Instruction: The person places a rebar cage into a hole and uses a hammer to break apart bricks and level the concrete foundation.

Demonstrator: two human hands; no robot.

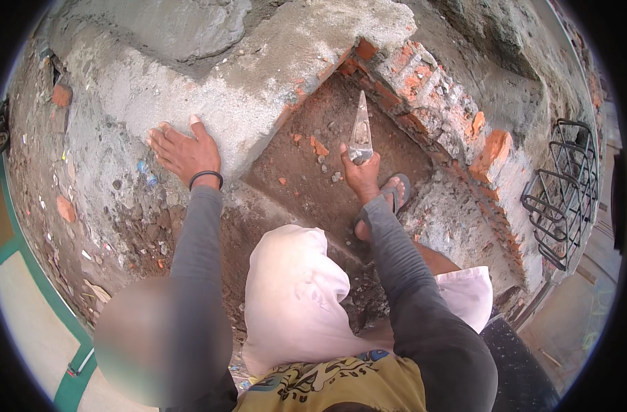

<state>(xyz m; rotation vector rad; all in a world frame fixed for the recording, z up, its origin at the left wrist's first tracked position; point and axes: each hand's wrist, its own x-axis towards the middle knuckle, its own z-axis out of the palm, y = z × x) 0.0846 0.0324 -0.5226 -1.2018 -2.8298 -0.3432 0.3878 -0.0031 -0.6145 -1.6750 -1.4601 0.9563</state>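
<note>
My left hand (186, 150), with a dark band at the wrist, lies flat with fingers spread on the grey mortar top of a low wall (258, 89). In my right hand (361, 175) is a pointed trowel (361, 130). Its narrow metal blade points away from me, above the dirt floor of a sunken corner (299, 175) between brick walls. Grey residue clings to the blade near the grip. My fingers wrap round the handle and hide it. Small brick chips (318, 145) lie to the left of the trowel.
A broken brick wall (423, 89) runs down the right side, with a loose brick piece (492, 156) on it. Bent dark rebar (564, 192) stands beyond. My sandalled foot (396, 192) is beside my right hand. Brick lumps (66, 209) lie on the rubble at left.
</note>
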